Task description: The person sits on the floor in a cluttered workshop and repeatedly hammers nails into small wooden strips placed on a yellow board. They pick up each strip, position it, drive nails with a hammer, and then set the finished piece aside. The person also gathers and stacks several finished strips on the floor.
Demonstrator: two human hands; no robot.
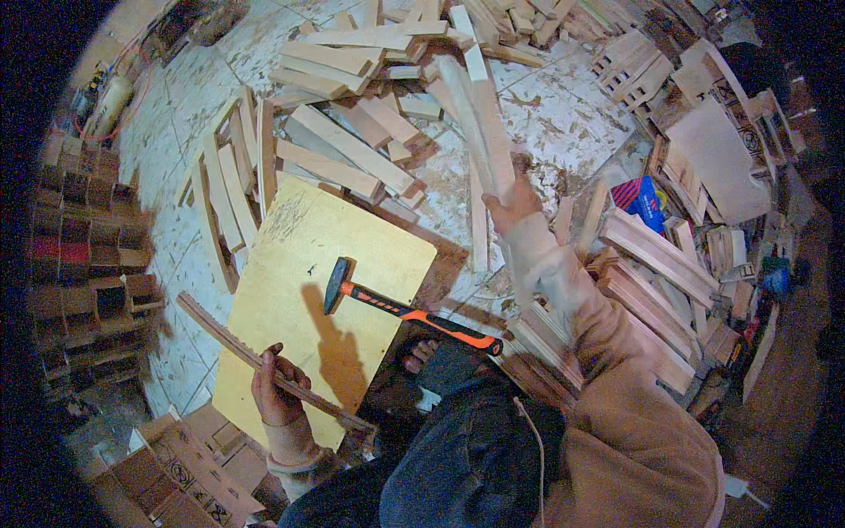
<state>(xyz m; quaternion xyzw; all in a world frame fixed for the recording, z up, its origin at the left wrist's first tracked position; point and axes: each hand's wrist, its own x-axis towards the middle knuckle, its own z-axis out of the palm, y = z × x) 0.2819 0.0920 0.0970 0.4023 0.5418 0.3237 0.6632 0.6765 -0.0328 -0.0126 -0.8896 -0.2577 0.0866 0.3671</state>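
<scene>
My left hand [280, 384] is closed round a thin brown wooden strip [222, 333], held slantwise over the lower left of a yellow board [273, 264]. Stretched out to the far right, my right hand [515, 208] grips the near end of a long pale wooden plank [480, 132], slightly blurred. A hammer [387, 304] with a dark head and an orange and black handle lies across the board, its handle end reaching past the right edge near my leg. Loose pale wood pieces [352, 145] lie beyond the board.
Stacked wood pieces [656, 308] stand at the right, beside a blue and red package [638, 204]. Cardboard boxes [92, 229] are piled at the left, with an opened carton [189, 471] at lower left. Wood scraps litter the tiled floor [167, 180].
</scene>
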